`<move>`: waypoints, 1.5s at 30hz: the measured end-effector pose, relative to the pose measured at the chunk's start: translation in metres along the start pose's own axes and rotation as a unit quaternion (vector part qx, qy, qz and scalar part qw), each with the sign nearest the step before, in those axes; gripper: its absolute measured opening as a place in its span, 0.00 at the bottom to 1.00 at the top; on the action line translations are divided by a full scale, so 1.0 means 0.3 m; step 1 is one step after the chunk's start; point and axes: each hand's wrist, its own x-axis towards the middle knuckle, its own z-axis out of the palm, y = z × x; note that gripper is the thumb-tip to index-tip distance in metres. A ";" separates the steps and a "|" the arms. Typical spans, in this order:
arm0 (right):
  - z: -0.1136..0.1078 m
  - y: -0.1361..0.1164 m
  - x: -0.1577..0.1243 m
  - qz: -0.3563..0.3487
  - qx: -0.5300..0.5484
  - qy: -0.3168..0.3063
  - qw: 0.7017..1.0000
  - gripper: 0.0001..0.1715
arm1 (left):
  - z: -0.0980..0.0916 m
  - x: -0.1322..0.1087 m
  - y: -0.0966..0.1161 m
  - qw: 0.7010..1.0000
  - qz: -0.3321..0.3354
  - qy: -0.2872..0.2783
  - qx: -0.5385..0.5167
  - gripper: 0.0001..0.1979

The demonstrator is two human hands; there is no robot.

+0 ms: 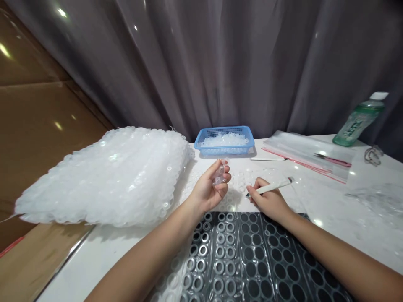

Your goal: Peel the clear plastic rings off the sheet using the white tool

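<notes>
Black-and-silver blister sheet (242,256) is lying closest, under both forearms, with clear rings (220,251) sitting in its oval pockets. Left hand (208,188) is holding a small clump of clear plastic pieces (218,174), fingers curled up around it, the clump resting against the fingertips and thumb, not released. Right hand (267,201) is gripping a white-handled tool (272,187), fingers clenched on the handle, its thin metal tip pointing left toward the left hand but not touching it. More loose rings (241,181) are lying on the white table (327,235) just beyond the hands. A big translucent pile of rings (103,176) is sitting left, a blue plastic basket (224,140) of rings is standing ahead, and a green bottle (360,119) is lying far right, by plastic bags (308,155) and pink-handled tweezers (333,160), a grey curtain (201,54) hanging behind.
</notes>
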 end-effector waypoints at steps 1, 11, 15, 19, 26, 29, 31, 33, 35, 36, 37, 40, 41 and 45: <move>-0.001 0.000 -0.001 0.000 -0.002 0.000 1.000 0.18 | 0.006 -0.006 0.001 1.000 -0.009 -0.006 -0.014 0.04; -0.012 -0.011 0.000 0.038 0.087 0.002 0.995 0.19 | 0.015 -0.002 -0.009 0.996 0.028 0.027 0.085 0.12; -0.047 -0.034 0.041 0.092 0.143 -0.004 0.985 0.19 | -0.015 0.021 -0.004 0.925 0.149 0.094 0.335 0.18; -0.056 -0.029 0.092 0.045 0.049 -0.004 0.998 0.14 | -0.027 0.035 0.013 0.746 0.255 0.086 0.609 0.11; -0.027 -0.001 0.109 -0.003 -0.051 0.023 0.998 0.12 | -0.050 0.075 -0.025 0.425 0.133 -0.069 0.893 0.11; -0.028 -0.006 0.110 -0.016 -0.065 0.022 0.998 0.13 | -0.078 0.102 -0.045 0.374 0.140 -0.052 0.915 0.11; -0.028 -0.008 0.114 -0.021 -0.073 0.019 0.997 0.13 | -0.094 0.115 -0.051 0.376 0.160 -0.052 0.911 0.09; -0.027 -0.008 0.117 -0.021 -0.079 0.016 0.996 0.13 | -0.105 0.122 -0.053 0.387 0.183 -0.057 0.902 0.08; -0.025 -0.005 0.118 -0.024 -0.081 0.014 0.996 0.13 | -0.109 0.125 -0.054 0.398 0.198 -0.063 0.894 0.07; -0.024 -0.003 0.119 -0.026 -0.081 0.012 0.996 0.13 | -0.109 0.126 -0.055 0.405 0.201 -0.063 0.890 0.07; -0.024 -0.001 0.119 -0.028 -0.081 0.010 0.996 0.13 | -0.108 0.128 -0.055 0.413 0.201 -0.061 0.886 0.06; -0.023 0.003 0.119 -0.028 -0.097 0.008 0.995 0.12 | -0.105 0.135 -0.055 0.452 0.182 -0.057 0.871 0.05; -0.023 0.003 0.118 -0.026 -0.105 0.008 0.994 0.12 | -0.104 0.138 -0.053 0.474 0.168 -0.063 0.862 0.06; -0.024 -0.001 0.117 -0.023 -0.115 0.013 0.993 0.11 | -0.097 0.145 -0.022 0.630 0.116 -0.037 0.767 0.10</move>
